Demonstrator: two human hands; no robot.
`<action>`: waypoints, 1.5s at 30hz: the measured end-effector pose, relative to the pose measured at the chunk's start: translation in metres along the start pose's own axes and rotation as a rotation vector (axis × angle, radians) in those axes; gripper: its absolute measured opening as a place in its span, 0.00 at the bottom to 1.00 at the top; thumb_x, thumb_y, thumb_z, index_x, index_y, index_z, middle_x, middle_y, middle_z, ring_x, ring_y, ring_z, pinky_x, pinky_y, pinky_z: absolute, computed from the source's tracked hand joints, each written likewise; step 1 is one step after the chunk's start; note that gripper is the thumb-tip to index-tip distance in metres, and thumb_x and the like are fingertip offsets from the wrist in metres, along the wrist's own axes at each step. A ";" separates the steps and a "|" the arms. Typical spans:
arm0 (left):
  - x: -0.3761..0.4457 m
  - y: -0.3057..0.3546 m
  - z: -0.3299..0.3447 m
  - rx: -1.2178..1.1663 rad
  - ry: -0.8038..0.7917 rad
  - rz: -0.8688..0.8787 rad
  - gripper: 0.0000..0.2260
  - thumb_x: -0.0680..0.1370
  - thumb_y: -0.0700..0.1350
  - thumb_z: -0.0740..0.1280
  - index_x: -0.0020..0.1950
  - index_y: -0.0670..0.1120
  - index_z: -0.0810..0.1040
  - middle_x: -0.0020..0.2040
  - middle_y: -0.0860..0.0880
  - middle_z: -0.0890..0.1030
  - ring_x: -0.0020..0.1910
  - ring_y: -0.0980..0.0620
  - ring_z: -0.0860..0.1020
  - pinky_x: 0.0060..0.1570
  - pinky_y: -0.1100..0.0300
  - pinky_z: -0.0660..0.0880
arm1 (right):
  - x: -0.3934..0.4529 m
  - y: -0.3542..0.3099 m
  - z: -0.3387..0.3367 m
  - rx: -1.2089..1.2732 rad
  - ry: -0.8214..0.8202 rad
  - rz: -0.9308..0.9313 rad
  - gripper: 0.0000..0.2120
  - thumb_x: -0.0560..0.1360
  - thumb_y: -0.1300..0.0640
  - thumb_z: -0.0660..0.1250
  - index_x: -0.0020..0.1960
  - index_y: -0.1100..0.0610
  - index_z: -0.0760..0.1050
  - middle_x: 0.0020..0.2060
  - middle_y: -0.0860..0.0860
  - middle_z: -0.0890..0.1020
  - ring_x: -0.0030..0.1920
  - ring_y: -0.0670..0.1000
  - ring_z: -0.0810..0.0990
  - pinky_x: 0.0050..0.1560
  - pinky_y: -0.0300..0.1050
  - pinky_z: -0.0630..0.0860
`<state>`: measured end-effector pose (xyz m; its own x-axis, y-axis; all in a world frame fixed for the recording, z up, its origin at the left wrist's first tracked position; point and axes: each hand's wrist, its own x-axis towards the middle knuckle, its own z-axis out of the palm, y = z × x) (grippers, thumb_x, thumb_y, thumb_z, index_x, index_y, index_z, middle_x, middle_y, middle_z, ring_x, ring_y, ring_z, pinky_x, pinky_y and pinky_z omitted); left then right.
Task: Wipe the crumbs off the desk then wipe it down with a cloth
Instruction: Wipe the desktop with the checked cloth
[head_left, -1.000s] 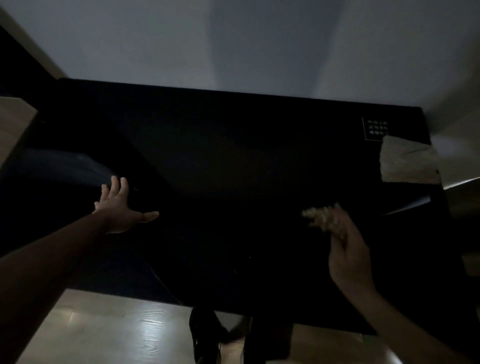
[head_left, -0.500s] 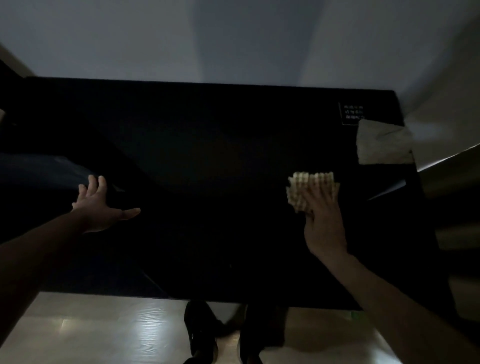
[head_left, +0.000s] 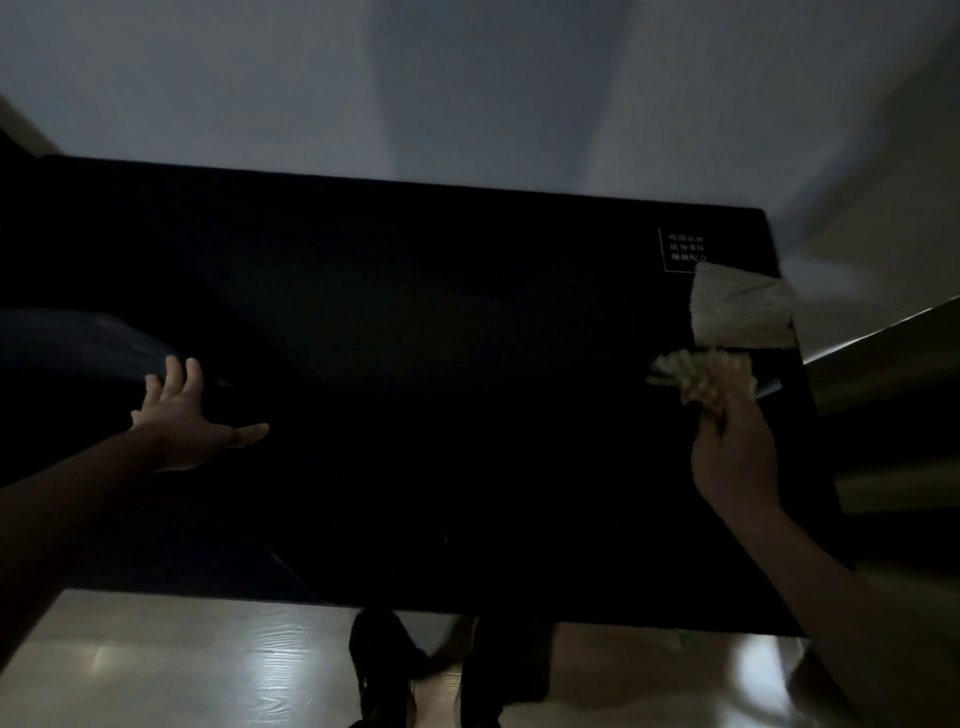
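While the left hand (head_left: 189, 423) lies spread flat near the desk's (head_left: 415, 338) left edge, the right hand (head_left: 735, 460) clutches a bunched cloth (head_left: 704, 376) by the right edge, just beside a folded rag (head_left: 743, 306).

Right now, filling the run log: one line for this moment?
left hand: open, flat on desk | right hand: gripping waffle cloth, near right edge

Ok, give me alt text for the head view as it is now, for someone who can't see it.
Dim overhead view of a black rectangular desk: the right hand grips a pale waffle-textured cloth near the desk's right edge, beside a second pale folded cloth lying there. The left hand rests open, fingers spread, on the desk's left side.
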<state>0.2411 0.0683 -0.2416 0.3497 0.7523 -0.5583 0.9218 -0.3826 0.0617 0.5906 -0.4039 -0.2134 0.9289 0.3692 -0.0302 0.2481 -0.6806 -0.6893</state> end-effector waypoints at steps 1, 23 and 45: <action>0.001 0.000 0.000 0.002 0.005 0.000 0.63 0.62 0.73 0.73 0.82 0.49 0.39 0.82 0.49 0.36 0.81 0.42 0.38 0.76 0.32 0.52 | 0.021 -0.010 0.006 0.005 -0.015 -0.068 0.23 0.83 0.65 0.58 0.76 0.53 0.69 0.75 0.53 0.71 0.76 0.51 0.66 0.76 0.52 0.64; -0.036 0.036 0.018 0.009 0.282 0.225 0.41 0.72 0.53 0.77 0.79 0.41 0.63 0.81 0.40 0.58 0.78 0.37 0.59 0.76 0.42 0.62 | -0.196 0.061 0.003 -0.242 -0.569 -0.466 0.25 0.81 0.56 0.53 0.77 0.41 0.66 0.78 0.37 0.64 0.78 0.45 0.63 0.74 0.31 0.56; -0.093 0.170 0.054 0.158 -0.075 0.248 0.59 0.67 0.71 0.71 0.82 0.47 0.39 0.81 0.43 0.36 0.80 0.32 0.42 0.71 0.31 0.63 | -0.025 0.092 0.001 -0.332 -0.148 -0.087 0.31 0.74 0.62 0.54 0.78 0.57 0.66 0.79 0.56 0.63 0.80 0.60 0.59 0.79 0.61 0.58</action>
<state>0.3561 -0.0954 -0.2244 0.5421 0.5863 -0.6021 0.7704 -0.6328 0.0774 0.5899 -0.4751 -0.2766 0.8567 0.5055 -0.1024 0.4227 -0.8020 -0.4220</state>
